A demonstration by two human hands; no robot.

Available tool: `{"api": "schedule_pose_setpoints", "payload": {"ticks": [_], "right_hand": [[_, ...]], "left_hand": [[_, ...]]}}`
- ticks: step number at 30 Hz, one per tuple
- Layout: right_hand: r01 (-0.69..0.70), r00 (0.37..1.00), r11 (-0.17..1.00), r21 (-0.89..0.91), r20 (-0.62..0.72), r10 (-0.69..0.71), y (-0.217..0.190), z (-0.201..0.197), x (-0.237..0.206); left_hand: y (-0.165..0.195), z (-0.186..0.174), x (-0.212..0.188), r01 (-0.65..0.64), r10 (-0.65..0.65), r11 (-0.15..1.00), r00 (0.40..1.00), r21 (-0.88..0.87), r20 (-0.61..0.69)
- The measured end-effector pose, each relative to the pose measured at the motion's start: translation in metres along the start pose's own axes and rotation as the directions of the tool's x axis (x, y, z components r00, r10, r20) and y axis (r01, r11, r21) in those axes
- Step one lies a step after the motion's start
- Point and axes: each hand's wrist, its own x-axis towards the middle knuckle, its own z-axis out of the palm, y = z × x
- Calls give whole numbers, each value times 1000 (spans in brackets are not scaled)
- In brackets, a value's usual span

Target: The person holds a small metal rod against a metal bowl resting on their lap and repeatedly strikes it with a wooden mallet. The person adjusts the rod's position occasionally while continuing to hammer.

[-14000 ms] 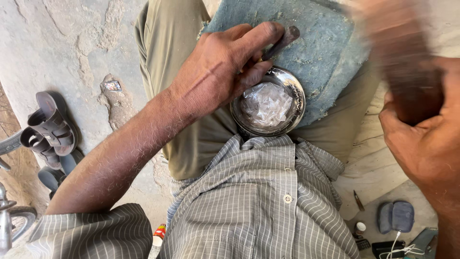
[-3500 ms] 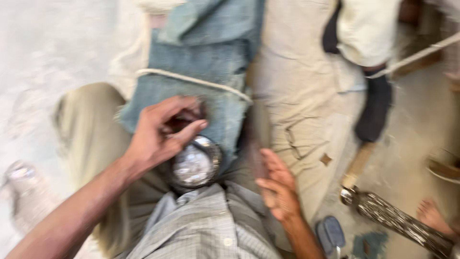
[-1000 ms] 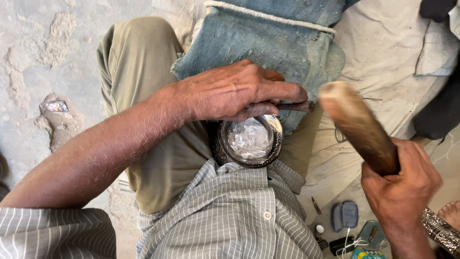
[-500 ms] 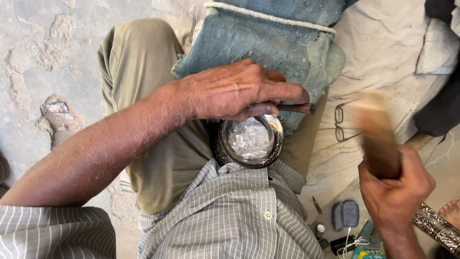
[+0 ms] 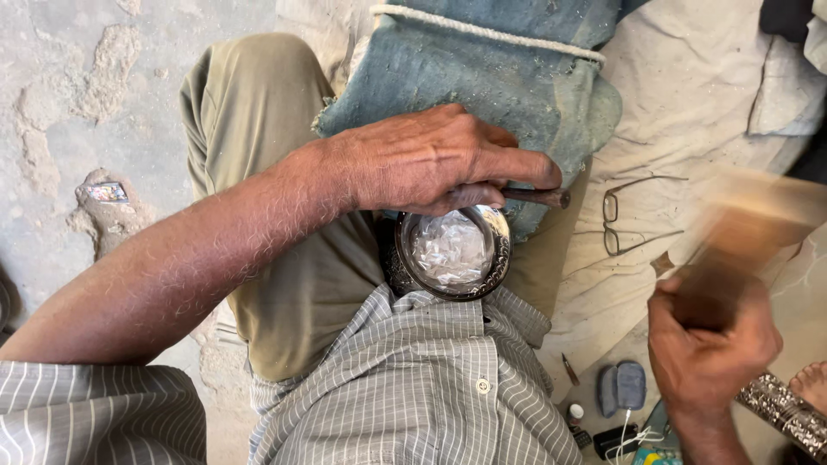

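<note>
Left hand (image 5: 431,164) lies over the top edge of a round metal bowl (image 5: 452,254) and pinches a thin dark metal tool (image 5: 538,197) between thumb and fingers, so its tip points out to the right of the fingers. I judge this low, flat grip keeps the tool steady against the rim, while the weight of the hand presses the bowl down. The bowl sits in the person's lap, just above the striped shirt (image 5: 413,379), and leans against a thick blue cloth pad (image 5: 491,77) that lies over the thigh. The pad probably gives a soft but firm bed, so the bowl does not slide on the olive trousers (image 5: 284,284). The inside of the bowl is shiny and looks wrinkled; its outer wall seems patterned.

Right hand (image 5: 711,344) is clenched around the handle of a wooden mallet (image 5: 754,220), raised well apart from the bowl. The mallet head is blurred, so its exact shape I cannot tell.

Beside the right leg, 1 pair of eyeglasses (image 5: 637,215) rests on a pale sheet (image 5: 689,112), near the work but out of the way. Lower down I see a small blue-grey case (image 5: 622,387). At the bottom right corner, 1 patterned metal piece (image 5: 788,413) lies partly out of view.
</note>
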Motion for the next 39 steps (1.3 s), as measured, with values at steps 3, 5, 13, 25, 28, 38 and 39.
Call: {"api": "schedule_pose_setpoints", "payload": {"ticks": [3, 5, 13, 25, 28, 38, 39], "right_hand": [[91, 994, 989, -114, 69, -83, 2, 8, 1], [44, 992, 996, -82, 123, -34, 4, 14, 4], [-162, 951, 963, 215, 295, 94, -5, 13, 30], [305, 939, 941, -146, 208, -273, -43, -28, 67], [188, 962, 971, 146, 174, -213, -42, -18, 66], [338, 930, 936, -97, 190, -316, -19, -17, 65], [323, 936, 944, -61, 167, -309, -21, -16, 64]], "left_hand": [[2, 3, -1, 60, -60, 998, 998, 29, 13], [3, 4, -1, 84, -84, 996, 996, 16, -7], [18, 17, -20, 294, -288, 956, 918, -19, -274], [22, 17, -30, 237, -211, 970, 936, 61, -282], [23, 15, -33, 336, -323, 942, 909, 3, -265], [28, 12, -25, 200, -178, 978, 948, 56, -264], [27, 12, -25, 166, -134, 981, 952, 97, -274]]}}
